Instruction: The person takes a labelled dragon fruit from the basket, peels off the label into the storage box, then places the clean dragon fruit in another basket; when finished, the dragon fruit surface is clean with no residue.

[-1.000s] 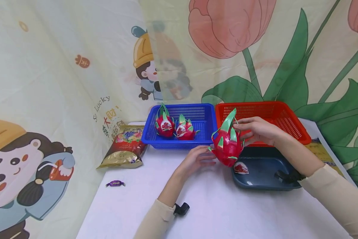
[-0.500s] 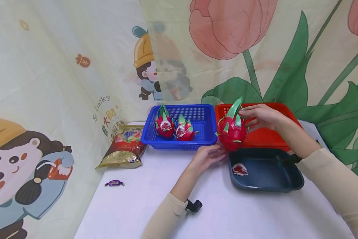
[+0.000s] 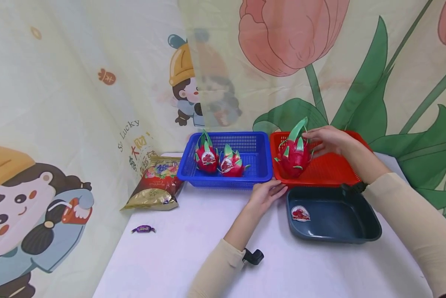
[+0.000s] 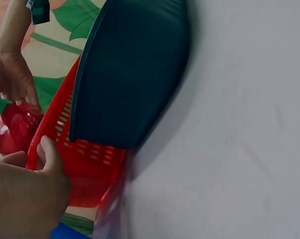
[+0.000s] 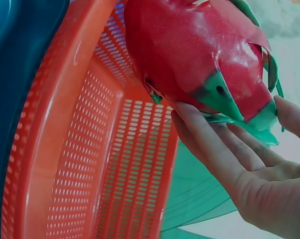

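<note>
Glossy red-pink dragon fruit with green leaf tips (image 3: 293, 159): at the left end of the red perforated plastic basket (image 3: 332, 169), can't tell if touching its floor. My right hand (image 3: 329, 140) has thumb and fingers partly closed round its leafy top. My left hand (image 3: 266, 194) pinches the basket's near rim, thumb outside. Dark blue-green plastic tub (image 3: 334, 215) just in front. Blue perforated plastic basket (image 3: 258, 159) alongside, two stickered red dragon fruits (image 3: 207, 159) inside.
</note>
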`<move>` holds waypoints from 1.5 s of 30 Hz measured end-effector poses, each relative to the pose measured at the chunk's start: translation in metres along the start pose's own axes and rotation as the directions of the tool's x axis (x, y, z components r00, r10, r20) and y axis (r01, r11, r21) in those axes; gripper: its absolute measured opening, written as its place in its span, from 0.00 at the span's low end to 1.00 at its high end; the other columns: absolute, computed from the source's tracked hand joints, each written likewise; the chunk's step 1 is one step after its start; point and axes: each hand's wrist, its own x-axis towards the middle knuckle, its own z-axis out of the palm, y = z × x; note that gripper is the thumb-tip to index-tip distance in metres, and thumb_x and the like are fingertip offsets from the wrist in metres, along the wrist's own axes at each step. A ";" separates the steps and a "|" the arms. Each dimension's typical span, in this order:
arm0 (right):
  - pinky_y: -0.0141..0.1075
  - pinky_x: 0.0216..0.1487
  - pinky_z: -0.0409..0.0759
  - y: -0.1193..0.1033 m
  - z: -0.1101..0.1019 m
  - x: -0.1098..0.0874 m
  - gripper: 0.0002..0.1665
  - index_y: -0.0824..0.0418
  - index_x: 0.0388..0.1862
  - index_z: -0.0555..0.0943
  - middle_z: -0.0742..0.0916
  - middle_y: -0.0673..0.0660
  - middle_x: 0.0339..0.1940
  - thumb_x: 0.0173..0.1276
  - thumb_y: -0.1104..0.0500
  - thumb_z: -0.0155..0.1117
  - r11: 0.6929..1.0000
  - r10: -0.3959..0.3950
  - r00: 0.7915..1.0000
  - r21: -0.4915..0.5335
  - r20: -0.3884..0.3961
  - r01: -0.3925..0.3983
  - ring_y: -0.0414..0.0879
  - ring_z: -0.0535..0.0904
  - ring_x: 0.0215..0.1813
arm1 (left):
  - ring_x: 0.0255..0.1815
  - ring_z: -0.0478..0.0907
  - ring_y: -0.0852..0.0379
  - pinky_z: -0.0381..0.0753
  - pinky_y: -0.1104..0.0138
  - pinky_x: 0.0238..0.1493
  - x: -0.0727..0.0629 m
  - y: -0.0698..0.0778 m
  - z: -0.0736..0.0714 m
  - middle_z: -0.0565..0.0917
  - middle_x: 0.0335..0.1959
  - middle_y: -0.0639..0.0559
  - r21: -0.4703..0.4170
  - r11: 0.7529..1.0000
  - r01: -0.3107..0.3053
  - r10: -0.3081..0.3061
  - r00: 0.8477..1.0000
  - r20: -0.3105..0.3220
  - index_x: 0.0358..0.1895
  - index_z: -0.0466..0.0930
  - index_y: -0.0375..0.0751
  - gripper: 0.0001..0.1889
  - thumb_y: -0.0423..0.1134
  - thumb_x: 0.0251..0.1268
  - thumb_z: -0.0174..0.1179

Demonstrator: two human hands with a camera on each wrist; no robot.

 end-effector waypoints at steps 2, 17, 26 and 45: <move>0.50 0.55 0.88 0.002 -0.002 0.005 0.45 0.71 0.81 0.57 0.70 0.74 0.74 0.82 0.43 0.56 1.000 0.014 1.000 -0.002 -0.003 -0.014 0.65 0.80 0.62 | 0.56 0.86 0.39 0.84 0.50 0.59 0.000 -0.002 0.001 0.87 0.54 0.37 0.000 1.000 -0.007 0.007 1.000 -0.019 0.58 0.82 0.29 0.15 0.27 0.70 0.64; 0.54 0.56 0.87 0.017 -0.015 0.031 0.44 0.75 0.80 0.53 0.62 0.79 0.78 0.83 0.47 0.56 0.995 0.092 0.995 0.046 -0.034 -0.090 0.67 0.84 0.56 | 0.58 0.84 0.34 0.87 0.52 0.52 0.002 -0.006 0.002 0.81 0.63 0.28 0.076 0.995 -0.071 0.071 0.997 -0.002 0.66 0.77 0.28 0.22 0.30 0.71 0.64; 0.58 0.56 0.86 0.020 0.003 0.046 0.48 0.80 0.79 0.50 0.63 0.82 0.76 0.81 0.48 0.59 0.990 0.132 0.989 -0.031 -0.069 -0.135 0.79 0.74 0.67 | 0.62 0.80 0.31 0.86 0.51 0.55 0.003 -0.006 0.002 0.80 0.64 0.27 0.070 0.995 -0.073 0.071 0.997 0.031 0.69 0.73 0.26 0.24 0.29 0.73 0.61; 0.58 0.55 0.86 0.025 0.027 0.057 0.46 0.83 0.72 0.63 0.74 0.79 0.66 0.79 0.43 0.60 0.976 0.111 0.981 -0.170 -0.161 -0.138 0.74 0.77 0.65 | 0.59 0.84 0.35 0.86 0.54 0.56 0.000 -0.003 0.003 0.82 0.61 0.30 0.089 0.996 -0.022 0.025 0.999 -0.036 0.63 0.80 0.31 0.20 0.31 0.71 0.64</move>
